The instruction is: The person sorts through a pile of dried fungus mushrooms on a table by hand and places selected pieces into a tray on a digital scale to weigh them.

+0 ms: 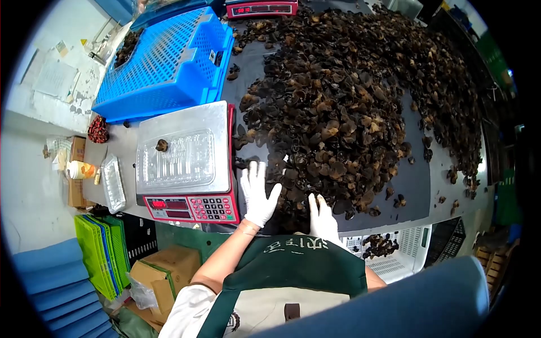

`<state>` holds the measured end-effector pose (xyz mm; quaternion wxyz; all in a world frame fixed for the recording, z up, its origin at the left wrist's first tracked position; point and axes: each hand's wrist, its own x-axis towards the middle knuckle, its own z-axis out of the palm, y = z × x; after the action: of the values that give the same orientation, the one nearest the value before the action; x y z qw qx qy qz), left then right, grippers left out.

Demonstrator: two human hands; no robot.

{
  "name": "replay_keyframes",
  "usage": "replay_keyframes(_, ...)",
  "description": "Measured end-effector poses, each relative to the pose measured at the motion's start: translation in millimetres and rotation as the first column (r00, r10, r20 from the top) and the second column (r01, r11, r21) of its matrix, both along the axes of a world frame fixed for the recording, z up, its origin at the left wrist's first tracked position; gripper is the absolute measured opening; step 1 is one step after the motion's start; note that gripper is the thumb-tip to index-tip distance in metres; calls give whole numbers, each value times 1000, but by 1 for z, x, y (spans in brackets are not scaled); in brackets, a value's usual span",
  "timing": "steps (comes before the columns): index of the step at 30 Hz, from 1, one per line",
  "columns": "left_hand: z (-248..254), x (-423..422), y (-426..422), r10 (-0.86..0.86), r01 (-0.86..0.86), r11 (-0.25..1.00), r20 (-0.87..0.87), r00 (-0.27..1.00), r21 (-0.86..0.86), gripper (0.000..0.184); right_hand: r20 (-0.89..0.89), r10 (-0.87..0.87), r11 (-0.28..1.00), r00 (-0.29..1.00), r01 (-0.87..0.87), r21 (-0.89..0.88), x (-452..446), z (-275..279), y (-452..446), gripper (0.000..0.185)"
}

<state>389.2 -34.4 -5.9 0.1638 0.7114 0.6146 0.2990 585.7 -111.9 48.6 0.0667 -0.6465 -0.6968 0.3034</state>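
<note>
My left hand (pixel 259 195), in a white glove, lies just right of the red digital scale (pixel 191 208), fingers stretched and thumb apart, holding nothing. My right hand (pixel 323 218), also gloved, is at the near edge of a big heap of dark wood ear mushrooms (pixel 338 112), its fingers stretched out. Some mushrooms lie between the two hands. On the scale's metal plate sits a clear plastic tray (pixel 183 160) with one small brown mushroom piece (pixel 162 145) in it.
A blue perforated crate (pixel 163 67) stands behind the scale. A second red scale (pixel 262 8) is at the back. Another clear tray (pixel 112 183) and a paper cup (pixel 81 169) are at left. Below the table edge are a white basket (pixel 414 253) and green crates (pixel 96 253).
</note>
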Motion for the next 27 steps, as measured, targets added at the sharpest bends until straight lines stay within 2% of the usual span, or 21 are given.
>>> replay_keyframes(1, -2, 2, 1, -59, 57, 998, 50, 997, 33, 61, 27, 6, 998, 1000, -4, -60, -6, 3, 9, 119)
replay_keyframes(3, 0, 4, -5, -137, 130, 990, 164, 977, 53, 52, -7, 0, 996, 1000, 0, 88, -17, -7, 17, 119)
replay_keyframes(4, 0, 4, -7, -176, 168, 984, 219, 960, 59, 49, -18, 6, 997, 1000, -4, 82, -21, -10, 22, 117)
replay_keyframes(5, 2, 7, -11, -221, 218, 975, 350, 910, 48, 51, -71, 9, 992, 997, 0, 124, -26, -15, 25, 112)
replay_keyframes(6, 4, 12, -15, -237, 219, 971, 375, 896, 91, 52, -133, 22, 988, 991, -1, 155, -29, -22, 27, 110)
replay_keyframes(8, 5, 16, -20, -229, 200, 973, 424, 876, 114, 54, -268, 11, 977, 963, 46, 206, -37, -35, 33, 101)
replay_keyframes(9, 5, 15, -19, -220, 189, 975, 452, 864, 114, 50, -406, -12, 960, 914, 124, 252, -40, -38, 36, 94)
replay_keyframes(12, 8, 14, -17, -111, 97, 994, 616, 780, 56, 36, -567, 17, 942, 823, 177, 286, -50, -35, 40, 86)
replay_keyframes(13, 10, 11, -16, -115, 94, 993, 615, 780, 67, 32, -634, 50, 928, 772, 200, 316, -54, -35, 42, 83)
replay_keyframes(15, 38, 8, -15, -87, 53, 996, 671, 737, 71, 29, -650, 77, 921, 756, 195, 337, -62, -16, 49, 81)
replay_keyframes(16, 51, 4, -11, -86, 45, 996, 664, 743, 79, 28, -699, 54, 941, 713, 199, 276, -66, -14, 52, 79)
replay_keyframes(17, 70, -2, -6, -80, 32, 996, 690, 719, 82, 26, -702, 122, 921, 701, 184, 344, -72, 0, 60, 79)
replay_keyframes(19, 102, -20, 5, -92, -20, 987, 665, 741, 159, 24, -788, 152, 934, 597, 173, 312, -93, 26, 75, 79)
replay_keyframes(20, 118, -30, 10, -57, -72, 982, 637, 769, 174, 22, -712, 267, 888, 650, 121, 444, -101, 40, 89, 79)
replay_keyframes(21, 121, -44, 13, 1, -93, 990, 652, 758, 107, 22, -578, 336, 826, 744, 62, 560, -114, 67, 103, 78)
replay_keyframes(23, 144, -76, 26, 50, -136, 988, 694, 719, 70, 21, -584, 385, 852, 715, -32, 523, -147, 99, 128, 75)
replay_keyframes(25, 150, -115, 49, 4, -213, 932, 578, 816, 294, 18, -687, 412, 876, 599, -54, 479, -186, 99, 149, 71)
replay_keyframes(27, 148, -154, 69, 21, -233, 924, 568, 823, 303, 12, -565, 442, 823, 697, -65, 564, -227, 92, 171, 65)
